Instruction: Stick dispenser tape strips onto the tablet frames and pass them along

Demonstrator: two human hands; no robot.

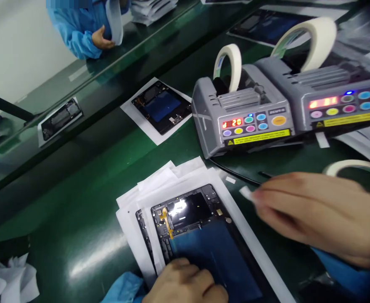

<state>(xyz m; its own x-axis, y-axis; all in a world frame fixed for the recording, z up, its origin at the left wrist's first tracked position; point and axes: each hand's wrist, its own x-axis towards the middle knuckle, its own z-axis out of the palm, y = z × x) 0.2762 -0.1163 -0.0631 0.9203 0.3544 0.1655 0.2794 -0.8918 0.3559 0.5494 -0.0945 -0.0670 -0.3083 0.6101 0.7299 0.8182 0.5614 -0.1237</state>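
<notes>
The left hand point(185, 283) lay nearest, at the bottom edge of the view, fingers folded loosely and pressed down on the blue panel of an opened tablet point(204, 235). The tablet rested on a stack of white sheets point(147, 189) near the front of the tabletop point(77, 219), its top end open to bare green surface. The right hand point(317, 214) hovered to the right of the tablet, blurred, its fingertips pinching a small strip of white tape point(246, 193) just clear of the tablet's upper right corner. A thin black cable point(232, 174) ran across the tabletop between that strip and the machines behind.

Room to move was widest to the left, where the glossy green tabletop lay bare apart from crumpled white paper point(8, 277) at the lower left corner. Behind the tablet the space was tighter: two grey tape dispensers stood side by side, the nearer dispenser point(241, 118) and the farther dispenser point(330, 92), each carrying one roll of white tape and a lit red display. A third roll point(352, 166) showed partly beyond the right hand.

Three tablets were in sight: a second tablet point(161, 107) on its sheet and a third tablet point(60, 120) farther left. A co-worker's hand point(101, 38) in a blue sleeve held white paper at the far edge.
</notes>
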